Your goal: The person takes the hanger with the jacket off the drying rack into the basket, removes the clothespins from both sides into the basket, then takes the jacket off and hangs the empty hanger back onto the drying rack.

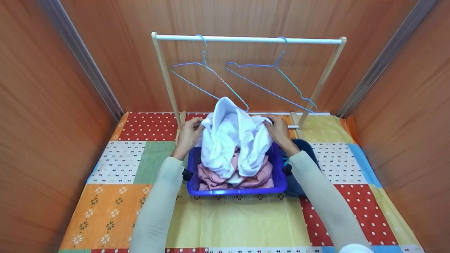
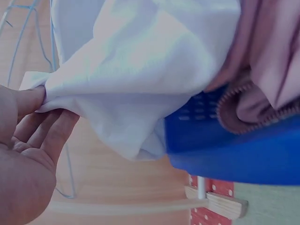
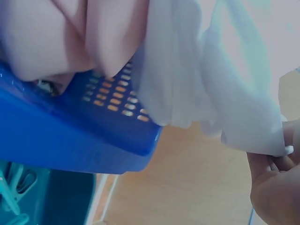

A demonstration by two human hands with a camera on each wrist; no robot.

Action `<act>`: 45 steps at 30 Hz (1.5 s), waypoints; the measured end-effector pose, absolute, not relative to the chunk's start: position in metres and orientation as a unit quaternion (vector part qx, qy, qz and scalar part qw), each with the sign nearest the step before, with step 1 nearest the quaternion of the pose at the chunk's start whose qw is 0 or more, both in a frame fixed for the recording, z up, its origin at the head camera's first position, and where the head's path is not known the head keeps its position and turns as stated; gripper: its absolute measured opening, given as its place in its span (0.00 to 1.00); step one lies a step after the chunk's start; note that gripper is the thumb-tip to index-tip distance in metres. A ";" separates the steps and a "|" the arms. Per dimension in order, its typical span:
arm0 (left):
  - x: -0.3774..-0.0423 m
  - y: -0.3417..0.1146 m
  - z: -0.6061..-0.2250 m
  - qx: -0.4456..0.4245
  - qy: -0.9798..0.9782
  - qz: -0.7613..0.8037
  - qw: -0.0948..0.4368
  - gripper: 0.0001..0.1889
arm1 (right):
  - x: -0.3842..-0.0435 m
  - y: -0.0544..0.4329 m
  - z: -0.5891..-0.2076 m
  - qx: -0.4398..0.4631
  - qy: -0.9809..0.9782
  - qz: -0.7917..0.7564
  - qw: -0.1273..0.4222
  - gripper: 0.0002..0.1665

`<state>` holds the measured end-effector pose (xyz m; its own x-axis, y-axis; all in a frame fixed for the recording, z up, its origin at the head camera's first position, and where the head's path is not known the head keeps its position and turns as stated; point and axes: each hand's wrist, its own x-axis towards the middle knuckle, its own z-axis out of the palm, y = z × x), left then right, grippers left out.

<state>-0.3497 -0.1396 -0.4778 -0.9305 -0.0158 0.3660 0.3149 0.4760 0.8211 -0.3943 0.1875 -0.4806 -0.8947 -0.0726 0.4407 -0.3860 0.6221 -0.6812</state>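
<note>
A white garment (image 1: 228,133), which looks hooded, is spread between both hands above a blue basket (image 1: 237,192). My left hand (image 1: 190,135) pinches its left edge; in the left wrist view the thumb and fingers (image 2: 61,129) close on a fold of the cloth. On the other side my right hand (image 1: 279,131) grips the right edge, and the right wrist view shows the cloth's end between the fingers. The lower folds hang onto pink clothing (image 1: 258,177) in the basket. How the garment is shaped inside its folds cannot be seen.
Behind the basket stands a rack with a white rail (image 1: 242,38). Two wire hangers, a left one (image 1: 191,82) and a right one (image 1: 263,91), hang from it. A dark teal bin (image 1: 295,188) holding light teal clips (image 3: 14,187) sits right of the basket. Wooden walls enclose the patchwork cloth.
</note>
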 end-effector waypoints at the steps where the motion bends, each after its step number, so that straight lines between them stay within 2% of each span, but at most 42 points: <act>1: -0.348 -0.137 -0.475 -0.090 -0.839 -0.510 0.169 0.09 | -0.392 0.187 -0.479 0.129 -0.877 0.420 0.193 0.12; 11: -0.325 -0.116 -0.457 -0.120 -0.810 -0.522 0.237 0.08 | -0.369 0.180 -0.464 0.149 -0.840 0.453 0.259 0.12; 21: -0.291 -0.097 -0.469 -0.202 -0.829 -0.430 0.294 0.08 | -0.323 0.167 -0.473 0.252 -0.842 0.406 0.252 0.13; 25: -0.276 -0.093 -0.481 -0.243 -0.847 -0.376 0.287 0.10 | -0.307 0.162 -0.487 0.311 -0.854 0.358 0.213 0.13; 31: -0.253 -0.092 -0.503 -0.281 -0.877 -0.305 0.242 0.10 | -0.281 0.159 -0.503 0.357 -0.894 0.254 0.092 0.17; 34: -0.243 -0.094 -0.514 -0.289 -0.892 -0.281 0.207 0.10 | -0.270 0.158 -0.507 0.356 -0.912 0.198 0.043 0.21; 38: -0.236 -0.095 -0.532 -0.302 -0.901 -0.252 0.186 0.10 | -0.261 0.158 -0.512 0.352 -0.924 0.148 0.014 0.28; 42: -0.235 -0.096 -0.549 -0.310 -0.905 -0.234 0.174 0.10 | -0.255 0.159 -0.521 0.348 -0.929 0.128 -0.024 0.34; 45: -0.236 -0.096 -0.558 -0.306 -0.914 -0.225 0.143 0.08 | -0.253 0.161 -0.528 0.340 -0.929 0.133 -0.062 0.37</act>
